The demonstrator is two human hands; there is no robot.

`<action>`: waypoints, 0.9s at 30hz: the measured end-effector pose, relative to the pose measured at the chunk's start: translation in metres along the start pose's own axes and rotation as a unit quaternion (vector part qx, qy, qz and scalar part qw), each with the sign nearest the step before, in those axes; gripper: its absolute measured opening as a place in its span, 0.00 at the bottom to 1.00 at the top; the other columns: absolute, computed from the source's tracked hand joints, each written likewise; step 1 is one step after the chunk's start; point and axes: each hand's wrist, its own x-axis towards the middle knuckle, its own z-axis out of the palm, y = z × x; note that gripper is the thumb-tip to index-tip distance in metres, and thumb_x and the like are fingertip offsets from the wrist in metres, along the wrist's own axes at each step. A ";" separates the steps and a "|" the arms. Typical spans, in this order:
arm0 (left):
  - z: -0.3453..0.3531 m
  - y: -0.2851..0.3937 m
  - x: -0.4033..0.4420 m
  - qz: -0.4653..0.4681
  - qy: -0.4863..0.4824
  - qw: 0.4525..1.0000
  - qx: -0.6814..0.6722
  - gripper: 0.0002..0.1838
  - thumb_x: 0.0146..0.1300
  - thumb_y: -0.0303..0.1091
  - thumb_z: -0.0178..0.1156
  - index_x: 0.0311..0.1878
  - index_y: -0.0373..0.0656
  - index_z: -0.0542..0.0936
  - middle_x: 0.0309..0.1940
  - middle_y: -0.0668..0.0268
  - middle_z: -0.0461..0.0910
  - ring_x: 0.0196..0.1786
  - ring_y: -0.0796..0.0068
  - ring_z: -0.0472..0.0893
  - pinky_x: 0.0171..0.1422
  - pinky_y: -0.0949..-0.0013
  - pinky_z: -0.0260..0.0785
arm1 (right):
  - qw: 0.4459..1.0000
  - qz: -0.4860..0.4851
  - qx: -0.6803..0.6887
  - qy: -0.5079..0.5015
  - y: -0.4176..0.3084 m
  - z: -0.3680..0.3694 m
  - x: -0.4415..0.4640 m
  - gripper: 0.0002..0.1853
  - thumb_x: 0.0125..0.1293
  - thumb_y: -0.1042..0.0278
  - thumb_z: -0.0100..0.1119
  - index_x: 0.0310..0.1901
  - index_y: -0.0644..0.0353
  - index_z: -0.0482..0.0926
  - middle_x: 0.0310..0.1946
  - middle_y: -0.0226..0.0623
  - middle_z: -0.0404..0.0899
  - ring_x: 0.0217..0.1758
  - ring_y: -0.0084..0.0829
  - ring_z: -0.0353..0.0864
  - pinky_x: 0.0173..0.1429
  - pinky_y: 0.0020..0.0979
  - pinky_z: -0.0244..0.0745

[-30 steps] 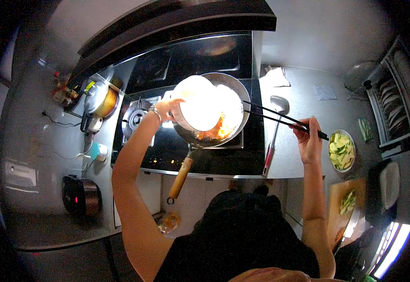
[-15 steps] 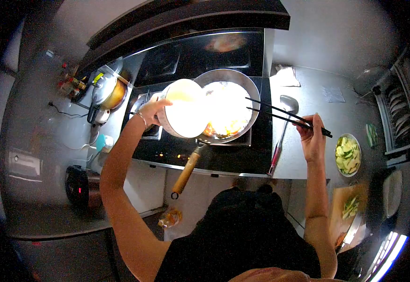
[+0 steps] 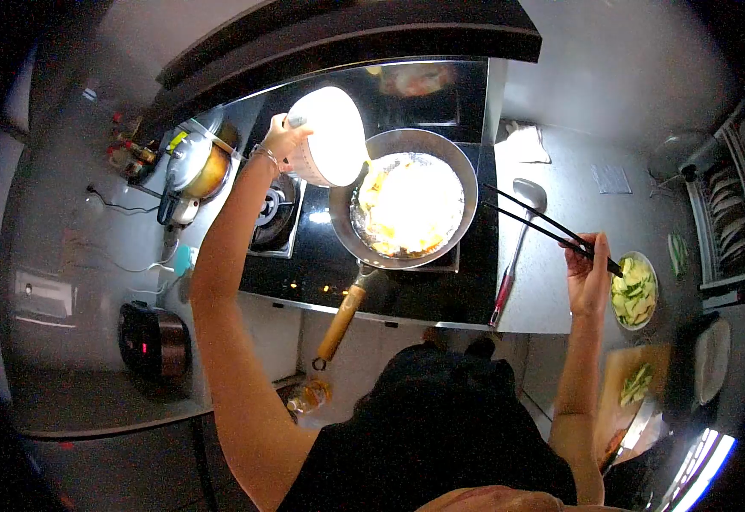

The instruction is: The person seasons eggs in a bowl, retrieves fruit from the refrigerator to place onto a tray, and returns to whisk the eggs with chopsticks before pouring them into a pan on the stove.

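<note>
My left hand (image 3: 282, 142) grips a white bowl (image 3: 331, 136) by its side, tilted over the left rim of a frying pan (image 3: 342, 224). A yellow stream (image 3: 368, 167) that looks like beaten egg runs from the bowl's lip into the pan. Glare whitens the middle of the pan's contents; yellow-orange patches and bubbles show around the edge. The pan's wooden handle (image 3: 339, 326) points toward me. In my right hand (image 3: 589, 271) is a pair of long black chopsticks (image 3: 533, 217), their tips just right of the pan, not touching it.
A ladle (image 3: 517, 230) lies right of the stove (image 3: 295, 282). Further right are a bowl of sliced green vegetable (image 3: 633, 294), a cutting board (image 3: 620, 363) with cut pieces and a dish rack (image 3: 722, 205). A lidded pot (image 3: 197, 166) stands left. The range hood (image 3: 347, 43) overhangs the back.
The bowl has moved up and left and is tipped further, with yellow liquid now running out. My right hand and the chopsticks have drawn back right, out of the pan.
</note>
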 end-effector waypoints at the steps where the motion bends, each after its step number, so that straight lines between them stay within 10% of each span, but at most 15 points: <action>1: 0.000 0.000 0.001 0.005 -0.003 1.000 -0.007 0.43 0.47 0.45 0.66 0.64 0.52 0.52 0.61 0.55 0.58 0.59 0.50 0.65 0.48 0.33 0.64 | 1.000 0.006 -0.007 -0.002 -0.003 0.000 -0.002 0.17 0.68 0.55 0.47 0.36 0.63 0.72 0.29 0.39 0.78 0.34 0.30 0.81 0.40 0.24 0.79; 14: -0.010 -0.055 -0.038 -0.071 -0.134 0.988 0.006 0.41 0.45 0.39 0.66 0.62 0.47 0.58 0.55 0.55 0.66 0.56 0.55 0.70 0.47 0.41 0.70 | 0.998 0.039 0.000 -0.050 -0.005 0.003 -0.002 0.18 0.69 0.53 0.45 0.35 0.62 0.72 0.29 0.37 0.77 0.32 0.28 0.79 0.38 0.23 0.77; 22: 0.086 -0.014 -0.051 0.156 -0.166 0.973 -0.025 0.33 0.42 0.35 0.68 0.53 0.36 0.67 0.46 0.60 0.72 0.46 0.67 0.76 0.52 0.65 0.70 | 0.999 0.036 0.007 -0.031 -0.018 0.000 -0.008 0.18 0.69 0.53 0.44 0.34 0.62 0.72 0.27 0.37 0.77 0.32 0.28 0.78 0.38 0.23 0.74; 27: 0.135 0.012 -0.020 0.413 -0.071 0.860 0.292 0.32 0.40 0.47 0.65 0.49 0.41 0.72 0.45 0.58 0.72 0.46 0.64 0.72 0.49 0.64 0.66 | 0.999 0.004 -0.033 -0.029 -0.020 -0.006 -0.016 0.17 0.69 0.55 0.46 0.34 0.63 0.72 0.29 0.38 0.77 0.33 0.30 0.79 0.40 0.26 0.76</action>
